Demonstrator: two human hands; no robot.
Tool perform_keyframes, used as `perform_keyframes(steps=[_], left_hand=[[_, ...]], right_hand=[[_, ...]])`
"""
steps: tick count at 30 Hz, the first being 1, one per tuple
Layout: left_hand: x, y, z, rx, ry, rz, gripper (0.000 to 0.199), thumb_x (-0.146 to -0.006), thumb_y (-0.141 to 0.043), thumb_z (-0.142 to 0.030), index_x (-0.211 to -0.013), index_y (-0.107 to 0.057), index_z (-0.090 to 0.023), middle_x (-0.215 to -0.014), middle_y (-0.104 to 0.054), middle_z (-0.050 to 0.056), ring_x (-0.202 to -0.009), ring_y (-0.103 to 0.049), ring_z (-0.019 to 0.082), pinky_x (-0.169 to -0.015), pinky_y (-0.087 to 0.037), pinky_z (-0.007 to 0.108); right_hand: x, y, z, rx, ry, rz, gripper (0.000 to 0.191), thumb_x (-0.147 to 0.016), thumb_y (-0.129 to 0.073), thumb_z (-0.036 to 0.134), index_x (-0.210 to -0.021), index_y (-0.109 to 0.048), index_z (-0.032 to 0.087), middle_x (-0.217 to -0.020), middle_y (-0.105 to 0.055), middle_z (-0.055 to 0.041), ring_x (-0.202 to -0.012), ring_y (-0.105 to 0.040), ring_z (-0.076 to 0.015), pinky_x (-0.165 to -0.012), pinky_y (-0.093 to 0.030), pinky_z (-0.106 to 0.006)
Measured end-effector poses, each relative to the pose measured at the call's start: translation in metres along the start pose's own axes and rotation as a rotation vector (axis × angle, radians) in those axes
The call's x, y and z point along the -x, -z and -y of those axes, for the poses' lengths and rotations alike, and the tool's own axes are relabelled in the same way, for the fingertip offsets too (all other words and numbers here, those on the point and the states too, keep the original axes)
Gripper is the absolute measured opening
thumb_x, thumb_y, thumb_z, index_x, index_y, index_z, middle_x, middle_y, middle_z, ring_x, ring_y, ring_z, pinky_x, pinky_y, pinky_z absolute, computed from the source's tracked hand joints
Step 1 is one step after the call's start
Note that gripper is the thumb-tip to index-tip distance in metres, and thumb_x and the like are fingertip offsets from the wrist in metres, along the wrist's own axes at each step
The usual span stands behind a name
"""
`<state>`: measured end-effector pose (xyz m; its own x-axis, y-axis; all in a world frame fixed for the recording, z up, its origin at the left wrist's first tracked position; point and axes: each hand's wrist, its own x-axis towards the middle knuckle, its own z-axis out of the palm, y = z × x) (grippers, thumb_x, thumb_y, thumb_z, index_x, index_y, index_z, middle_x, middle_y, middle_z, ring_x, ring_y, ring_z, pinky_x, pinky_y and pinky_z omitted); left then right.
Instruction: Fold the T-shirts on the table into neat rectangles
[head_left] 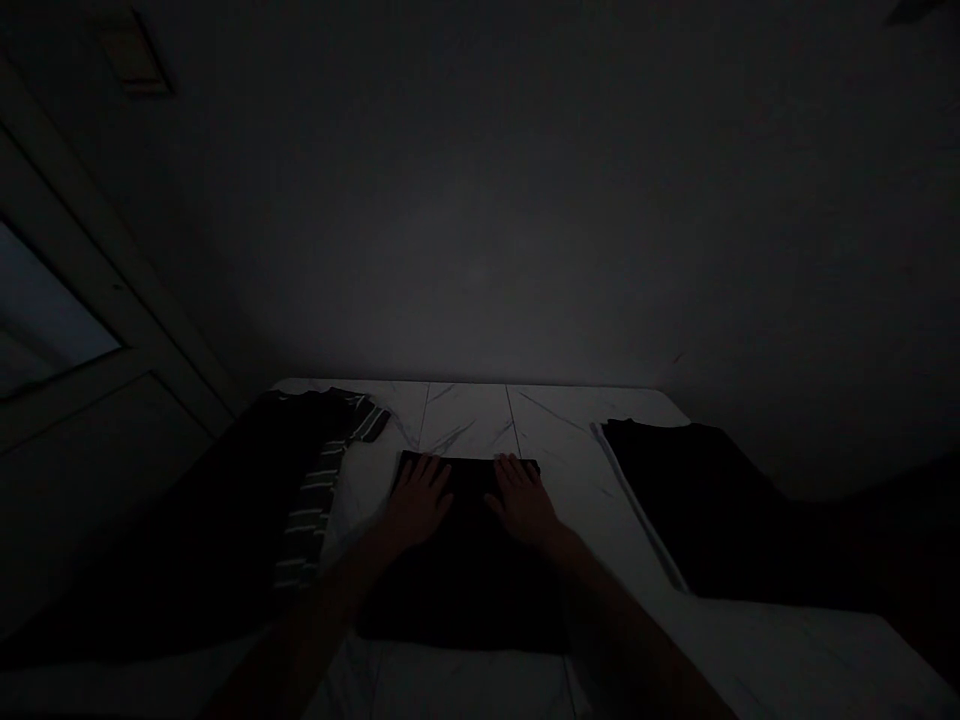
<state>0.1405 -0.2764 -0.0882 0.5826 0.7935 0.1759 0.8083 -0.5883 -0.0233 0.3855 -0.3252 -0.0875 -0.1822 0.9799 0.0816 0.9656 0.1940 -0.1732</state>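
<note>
A black folded garment [465,590] lies flat in front of me; the dim light hides its exact kind. My left hand [416,500] rests palm down on its far left part, fingers spread. On the far right part lies my right hand [523,498], also flat with its fingers apart. Neither hand grips the cloth. To the left are dark clothes [202,510], with a striped short-sleeved shirt [311,510] showing along their right side. Folded black garments [720,510] lie on the right, a pale cloth edge [637,510] showing along their left side.
Everything lies on a white marble-patterned table [472,415] pushed against a grey wall [480,220]. A door [97,320] with a glass pane stands at the left. A small framed thing [135,55] hangs high on the wall. The room is very dark.
</note>
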Motion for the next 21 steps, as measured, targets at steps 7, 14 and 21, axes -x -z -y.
perform_keyframes(steps=[7, 14, 21], left_hand=[[0.006, 0.001, 0.016, -0.028, 0.119, -0.014, 0.057, -0.102, -0.04, -0.046, -0.152, -0.045, -0.019, -0.162, -0.036, 0.018, -0.15, -0.029, 0.039, -0.117, -0.027, 0.063], [0.001, 0.001, 0.027, 0.062, 0.232, -0.081, 0.053, -0.101, -0.041, -0.04, -0.147, -0.049, -0.013, -0.157, -0.043, 0.021, -0.147, -0.037, 0.036, -0.116, -0.034, 0.053], [-0.005, 0.029, 0.054, 0.236, 0.613, 0.112, 0.04, -0.095, -0.051, -0.046, -0.104, -0.067, -0.011, -0.113, -0.07, 0.024, -0.114, -0.065, 0.036, -0.097, -0.048, 0.043]], right_hand=[[0.011, -0.003, -0.006, -0.023, -0.175, -0.01, 0.071, -0.102, -0.035, 0.049, -0.16, -0.026, 0.009, -0.167, -0.019, -0.0154, -0.156, -0.013, -0.0329, -0.123, -0.011, -0.059], [0.013, -0.001, -0.011, -0.082, -0.218, -0.076, 0.068, -0.102, -0.039, 0.046, -0.158, -0.031, 0.01, -0.166, -0.025, -0.0167, -0.154, -0.02, -0.0317, -0.122, -0.021, -0.051], [0.012, 0.026, -0.029, -0.144, -0.56, -0.039, 0.051, -0.101, -0.045, 0.052, -0.116, -0.067, 0.009, -0.11, -0.072, -0.0209, -0.104, -0.069, -0.031, -0.084, -0.051, -0.037]])
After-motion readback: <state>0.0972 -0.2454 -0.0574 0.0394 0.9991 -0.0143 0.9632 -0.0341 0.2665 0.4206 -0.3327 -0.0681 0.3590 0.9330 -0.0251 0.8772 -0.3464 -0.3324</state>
